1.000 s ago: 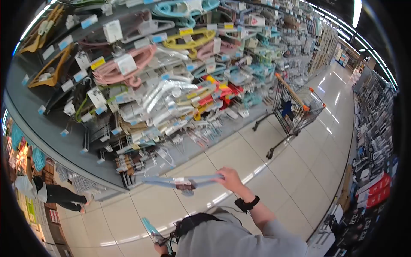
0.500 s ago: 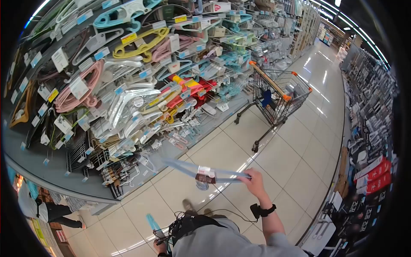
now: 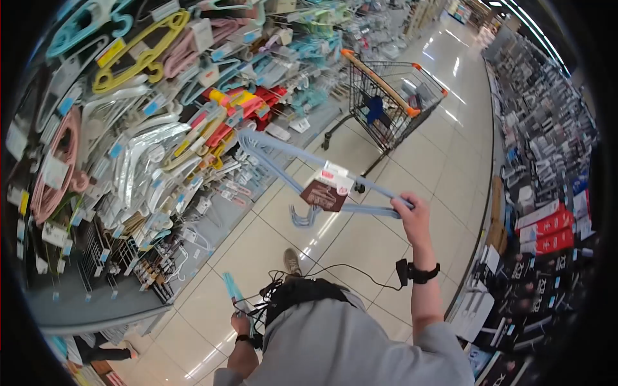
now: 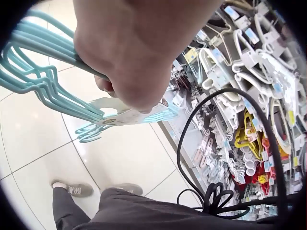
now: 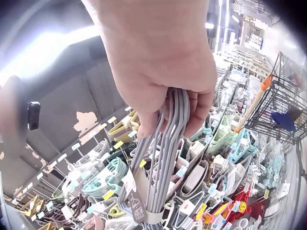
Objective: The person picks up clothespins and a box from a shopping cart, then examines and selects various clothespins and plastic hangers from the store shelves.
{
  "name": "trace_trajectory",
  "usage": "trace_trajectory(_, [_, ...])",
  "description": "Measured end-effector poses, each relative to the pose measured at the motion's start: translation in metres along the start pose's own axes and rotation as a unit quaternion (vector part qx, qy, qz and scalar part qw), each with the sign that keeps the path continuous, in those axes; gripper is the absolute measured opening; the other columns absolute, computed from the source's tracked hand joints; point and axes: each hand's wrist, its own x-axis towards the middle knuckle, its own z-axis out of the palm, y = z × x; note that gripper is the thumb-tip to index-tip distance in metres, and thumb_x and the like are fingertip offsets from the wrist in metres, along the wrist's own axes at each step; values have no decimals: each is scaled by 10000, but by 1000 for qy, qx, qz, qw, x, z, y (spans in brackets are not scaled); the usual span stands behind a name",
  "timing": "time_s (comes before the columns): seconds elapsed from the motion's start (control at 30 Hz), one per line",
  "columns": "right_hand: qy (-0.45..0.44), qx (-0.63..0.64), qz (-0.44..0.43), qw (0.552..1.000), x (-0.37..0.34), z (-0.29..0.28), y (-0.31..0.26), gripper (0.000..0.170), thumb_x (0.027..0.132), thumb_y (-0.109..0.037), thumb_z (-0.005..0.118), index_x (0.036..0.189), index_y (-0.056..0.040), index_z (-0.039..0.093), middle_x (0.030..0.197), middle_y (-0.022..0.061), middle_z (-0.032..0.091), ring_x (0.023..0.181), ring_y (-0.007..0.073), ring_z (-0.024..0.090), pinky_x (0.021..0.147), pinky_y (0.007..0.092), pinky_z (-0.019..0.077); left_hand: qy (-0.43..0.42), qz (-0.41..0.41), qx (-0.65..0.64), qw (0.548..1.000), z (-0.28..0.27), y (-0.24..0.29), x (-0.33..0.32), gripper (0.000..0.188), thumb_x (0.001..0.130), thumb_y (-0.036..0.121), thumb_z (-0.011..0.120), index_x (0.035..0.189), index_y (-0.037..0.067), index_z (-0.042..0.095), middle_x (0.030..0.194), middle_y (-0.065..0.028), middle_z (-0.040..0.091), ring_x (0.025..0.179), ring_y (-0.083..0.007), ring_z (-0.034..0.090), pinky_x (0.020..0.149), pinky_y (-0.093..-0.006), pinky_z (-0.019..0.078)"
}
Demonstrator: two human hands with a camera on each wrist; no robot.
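In the head view my right hand grips one end of a bundle of grey-blue clothes hangers, held out over the aisle. A brown and white card label wraps the middle of the bundle, and the hooks point down toward me. The right wrist view shows thumb and fingers curled round the stacked hanger wires. Low at my side, my left hand holds a bundle of turquoise hangers. A pale card sleeve is around that bundle, and the hand covers part of it.
A rack of many hangers lines the left side. A shopping cart with an orange handle stands ahead in the aisle. Boxed goods fill the right shelf. A black cable runs from my right wrist to my waist.
My right hand has risen and moved right with the grey-blue hangers, whose triangular shape and label now face me more fully. The view has turned, so rack and cart sit farther left.
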Motion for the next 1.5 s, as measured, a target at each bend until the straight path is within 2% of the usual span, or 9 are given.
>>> trace_trajectory(0.27, [62,218,74,971,73,15,17,191,879,-184,698,860,5,675,678,-23,544,621,62,485,558,223,388,-67,49,-76,994,25,129,101,309,845,278,688,987,4,690,883,-237,689,855,-412,666,739,-459,525])
trace_trajectory(0.47, [13,352,153,924,109,8,74,260,956,-264,609,885,-14,621,678,-18,505,576,84,469,549,258,440,-99,75,42,991,25,224,117,371,840,292,689,1075,5,668,922,-236,693,894,-400,669,764,-454,527])
trace_trajectory(0.67, [-71,546,302,778,159,33,118,288,990,-334,553,913,-59,594,717,-2,569,581,103,535,508,266,460,-108,24,68,992,57,270,97,384,854,324,681,1075,11,664,928,-243,687,895,-403,666,763,-464,522])
trace_trajectory(1.0, [-121,379,329,856,281,15,202,269,981,-299,575,867,-57,604,717,-2,587,599,92,563,527,269,506,-80,-31,-43,995,158,270,19,360,864,332,689,989,-5,672,877,-239,684,850,-421,663,724,-452,516])
trace_trajectory(1.07, [-144,347,337,863,293,2,221,276,974,-312,586,854,-64,604,724,1,611,596,92,580,527,265,516,-45,-11,-36,998,158,310,-11,291,908,272,651,919,-18,651,760,-123,678,699,-194,640,614,-346,494])
trace_trajectory(1.13, [-162,301,366,866,304,-7,233,273,971,-304,590,878,-49,620,722,3,611,594,93,573,527,268,516,-33,-18,23,999,166,328,-31,339,916,316,634,987,-14,661,827,-159,702,717,-235,654,627,-380,500])
trace_trajectory(1.2, [-179,277,373,867,308,-12,252,275,969,-302,593,882,-43,629,725,8,613,596,93,572,524,270,516,4,-1,57,998,175,345,-47,403,841,368,701,999,-2,680,867,-230,689,807,-407,672,714,-457,537])
trace_trajectory(1.23, [-191,257,377,869,311,-13,262,277,966,-299,597,885,-37,637,729,13,614,598,93,572,522,272,515,-47,-45,56,996,167,359,-58,383,919,346,629,1057,-11,652,877,-181,707,742,-288,661,659,-402,513])
trace_trajectory(1.5, [-246,209,269,907,320,-2,252,303,954,-278,615,854,5,655,705,28,606,578,104,560,502,278,495,-31,-119,8,992,179,369,-131,375,923,337,630,1062,-10,648,893,-178,706,770,-282,661,679,-400,511])
